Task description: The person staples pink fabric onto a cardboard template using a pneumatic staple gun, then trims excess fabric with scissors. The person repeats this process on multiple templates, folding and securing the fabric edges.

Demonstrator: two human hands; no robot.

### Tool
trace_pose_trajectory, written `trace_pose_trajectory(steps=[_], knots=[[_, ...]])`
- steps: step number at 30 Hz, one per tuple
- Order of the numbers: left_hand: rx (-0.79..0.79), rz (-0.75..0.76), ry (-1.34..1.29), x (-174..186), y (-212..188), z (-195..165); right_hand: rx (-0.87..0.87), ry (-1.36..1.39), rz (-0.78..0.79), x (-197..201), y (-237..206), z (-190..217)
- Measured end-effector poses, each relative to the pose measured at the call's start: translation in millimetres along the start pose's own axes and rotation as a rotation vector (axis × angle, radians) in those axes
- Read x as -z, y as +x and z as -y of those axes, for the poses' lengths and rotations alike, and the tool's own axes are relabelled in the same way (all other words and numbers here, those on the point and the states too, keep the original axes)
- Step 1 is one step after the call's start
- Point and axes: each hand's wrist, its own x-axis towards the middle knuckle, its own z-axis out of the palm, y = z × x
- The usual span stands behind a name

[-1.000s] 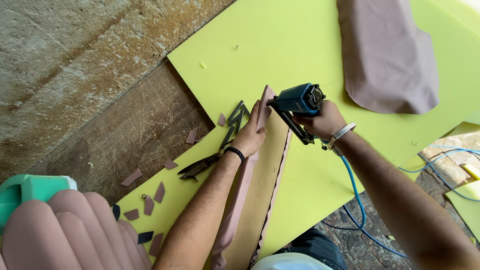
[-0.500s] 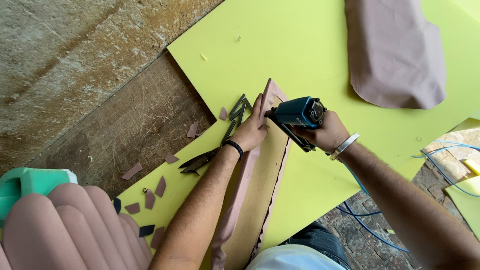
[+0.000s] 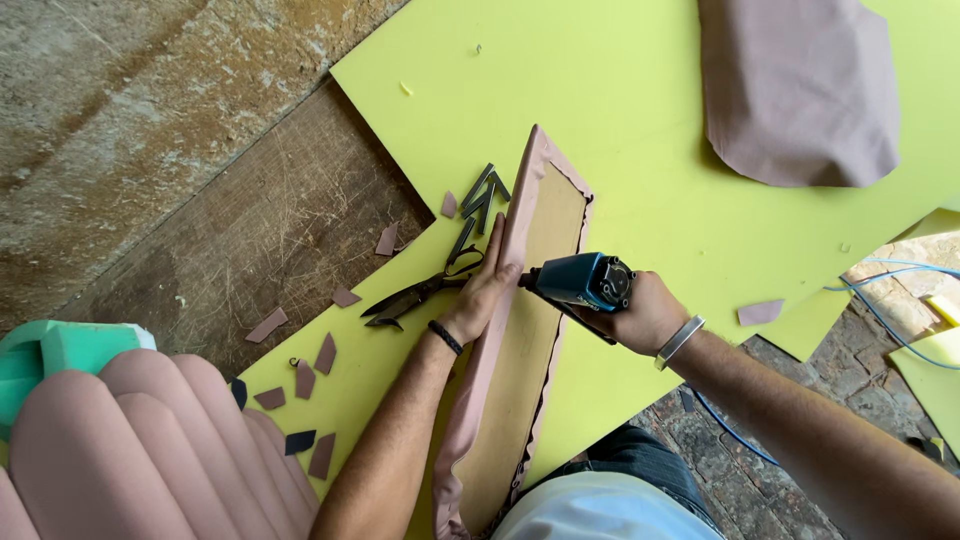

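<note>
I see right hand (image 3: 645, 315) clenched round blue staple gun (image 3: 580, 282); left hand (image 3: 480, 292) flat, fingers extended, pressing pink fabric edge of long board panel (image 3: 525, 340); dark shears (image 3: 420, 292) just left

Single head-worn camera, looks steeply down over person's own forearms. Close view: left hand (image 3: 480, 295) and right hand (image 3: 640, 315) sit near frame centre, arms enter from bottom edge. Person's lap shows at bottom centre, so lens sits above and slightly behind hands. Frame tilted: yellow foam sheet (image 3: 620, 110) runs diagonally, wooden surface (image 3: 250, 240) upper left, stone floor (image 3: 800, 380) lower right. Padded pink cushion (image 3: 130, 450) crops bottom-left corner. No second view; no shared overlap.
</note>
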Motion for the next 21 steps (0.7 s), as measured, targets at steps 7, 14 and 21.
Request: trace_pose_trajectory(steps=[7, 14, 21], knots=[[0.235, -0.033, 0.512, -9, 11, -60, 0.058, 0.078, -0.067, 15, 10, -2], [0.460, 0.025, 0.601, -13, 9, -86, 0.084, 0.009, -0.152, 25, 18, 17], [0.419, 0.081, 0.512, -13, -13, -74, 0.087, 0.023, -0.071, 13, -9, 18]])
